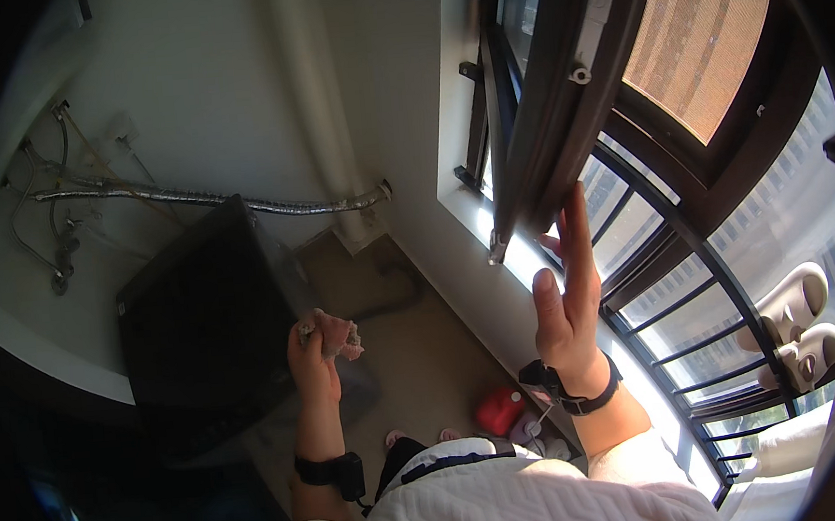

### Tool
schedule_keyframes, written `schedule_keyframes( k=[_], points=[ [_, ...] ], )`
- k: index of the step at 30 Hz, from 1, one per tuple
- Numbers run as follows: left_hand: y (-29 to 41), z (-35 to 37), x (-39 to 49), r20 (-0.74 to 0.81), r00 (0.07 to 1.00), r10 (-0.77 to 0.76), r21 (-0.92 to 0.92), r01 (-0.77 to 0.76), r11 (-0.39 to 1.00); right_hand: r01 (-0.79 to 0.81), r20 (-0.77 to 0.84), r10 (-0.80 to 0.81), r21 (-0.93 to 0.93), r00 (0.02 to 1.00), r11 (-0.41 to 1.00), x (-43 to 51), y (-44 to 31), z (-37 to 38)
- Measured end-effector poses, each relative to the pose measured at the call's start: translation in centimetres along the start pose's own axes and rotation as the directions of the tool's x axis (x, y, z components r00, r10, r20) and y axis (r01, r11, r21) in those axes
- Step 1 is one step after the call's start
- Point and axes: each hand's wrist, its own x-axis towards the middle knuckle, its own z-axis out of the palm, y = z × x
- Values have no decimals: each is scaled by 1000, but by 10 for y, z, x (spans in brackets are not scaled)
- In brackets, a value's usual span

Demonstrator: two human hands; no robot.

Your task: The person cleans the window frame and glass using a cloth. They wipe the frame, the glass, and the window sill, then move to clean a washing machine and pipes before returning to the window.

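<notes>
In my left hand (314, 366) is a crumpled pink and grey cloth (335, 335), pinched between thumb and fingers above the floor. My right hand (569, 293) is raised at the lower edge of an open window sash (560, 120) with a dark frame. Its fingers point up and touch or nearly touch the sash; part of them is hidden behind the frame, and the thumb stands apart. Both wrists wear black bands. Right of the sash is an insect screen panel (700, 45) in a dark frame.
A black appliance (205, 333) stands at the left, below a silver foil-wrapped pipe (202, 197) and hoses on the wall. Dark window railings (708, 262) curve along the right, with pale slippers (805, 357) beside them. A red object (499, 411) lies low by the wall.
</notes>
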Motion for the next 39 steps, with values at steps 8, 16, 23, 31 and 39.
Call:
schedule_keyframes(
  k=[8, 16, 23, 31, 39],
  points=[
    [43, -69, -45, -31, 992, 120, 24, -119, 993, 63, 172, -53, -53, 984, 997, 19, -15, 84],
    [87, -146, -81, -200, 964, 172, 23, -171, 985, 56, 171, -35, -123, 985, 991, 38, -26, 170],
    [114, -189, -97, -168, 973, 160, 11, -161, 987, 14, 203, 21, -168, 979, 986, 56, -27, 224],
    [127, -252, -122, 26, 976, 216, -140, -210, 968, 13, 212, 39, -239, 977, 971, 72, -24, 272],
    [112, -315, -160, -485, 869, 94, -171, -200, 965, 77, 203, 11, -421, 979, 904, 86, 2, 316]
  ],
)
